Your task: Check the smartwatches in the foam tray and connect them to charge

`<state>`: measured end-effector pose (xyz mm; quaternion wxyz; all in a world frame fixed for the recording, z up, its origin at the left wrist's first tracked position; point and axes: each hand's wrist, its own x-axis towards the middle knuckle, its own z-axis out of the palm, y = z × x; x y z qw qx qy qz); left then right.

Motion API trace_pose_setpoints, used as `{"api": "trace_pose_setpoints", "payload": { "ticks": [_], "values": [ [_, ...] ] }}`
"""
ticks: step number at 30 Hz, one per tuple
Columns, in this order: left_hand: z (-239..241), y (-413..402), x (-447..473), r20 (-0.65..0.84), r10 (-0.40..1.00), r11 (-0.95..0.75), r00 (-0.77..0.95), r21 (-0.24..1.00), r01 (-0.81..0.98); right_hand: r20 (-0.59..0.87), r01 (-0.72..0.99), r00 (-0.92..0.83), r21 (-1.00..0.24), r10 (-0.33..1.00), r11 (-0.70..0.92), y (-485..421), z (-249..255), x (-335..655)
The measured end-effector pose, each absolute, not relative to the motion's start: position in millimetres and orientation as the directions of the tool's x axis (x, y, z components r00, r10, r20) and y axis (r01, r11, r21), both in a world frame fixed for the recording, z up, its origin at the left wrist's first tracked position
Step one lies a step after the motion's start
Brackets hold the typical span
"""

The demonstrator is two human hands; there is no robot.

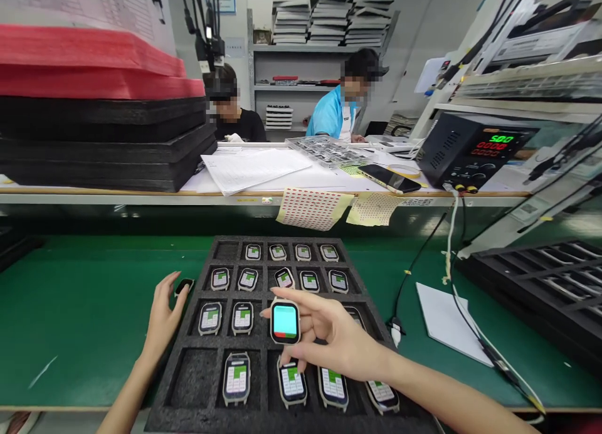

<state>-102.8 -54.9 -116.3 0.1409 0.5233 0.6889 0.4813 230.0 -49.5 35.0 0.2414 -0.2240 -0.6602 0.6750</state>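
right hand (336,340) pinches glossy rounded-square watch (285,322); left hand (165,315) spread beside black foam tray (197,377).

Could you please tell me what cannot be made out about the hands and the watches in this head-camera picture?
- Tray compartments under the right hand: hidden by the hand and forearm.
- Small dark item at the left hand fingertips: too small to identify.
- Text on the held watch screen: too small.
- Tray's near edge: cut off by the frame.
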Motion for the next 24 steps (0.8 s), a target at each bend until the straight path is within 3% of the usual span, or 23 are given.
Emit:
{"api": "trace_pose_setpoints", "payload": {
  "ticks": [5,12,24],
  "values": [
    [-91,-90,-91,0.208,0.895,-0.025,-0.395,0.907,0.42,-0.029,0.016,-0.859,-0.999,0.511,-0.031,-47,33,202],
    [-77,-126,-74,0.107,0.913,-0.029,-0.395,0.98,0.197,-0.053,-0.051,-0.905,-0.972,0.423,-0.231,-50,28,165],
    [-78,-133,-64,0.043,0.937,-0.04,-0.345,0.999,0.015,-0.161,0.051,-0.896,-0.963,0.414,-0.265,-57,21,141]
  ]
}}
